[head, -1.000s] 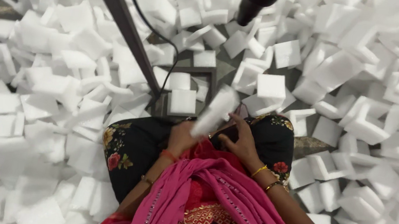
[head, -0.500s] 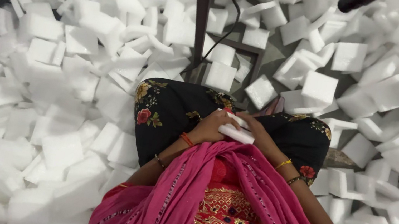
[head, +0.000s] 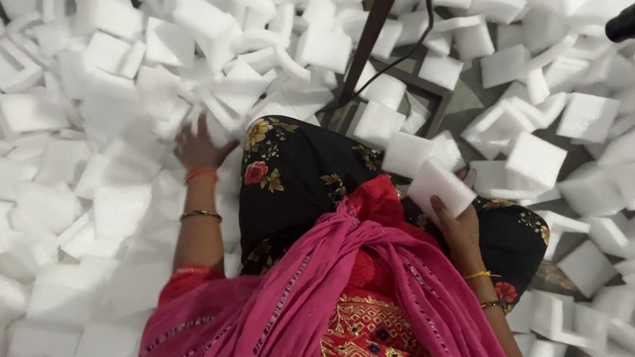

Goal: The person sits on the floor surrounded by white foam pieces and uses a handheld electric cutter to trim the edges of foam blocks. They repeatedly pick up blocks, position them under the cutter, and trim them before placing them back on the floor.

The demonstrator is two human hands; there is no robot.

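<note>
Foam block (head: 440, 187) sits in the right hand (head: 458, 226), grip closed around its lower edge, held over the lap so it stays handy. Left hand (head: 199, 149) is spread open, flat on the foam pile (head: 71, 123) beside it, holding nothing.

The person's left arm reaches forward and out to the left, nearly straight, with bangles at the wrist. The left hand (head: 199, 147) lies palm down, its fingers spread and partly hidden. The right arm bends at the elbow, forearm angled up over the lap, bangles on the wrist. The right hand (head: 458, 226) is raised with fingers curled in a grip.
</note>
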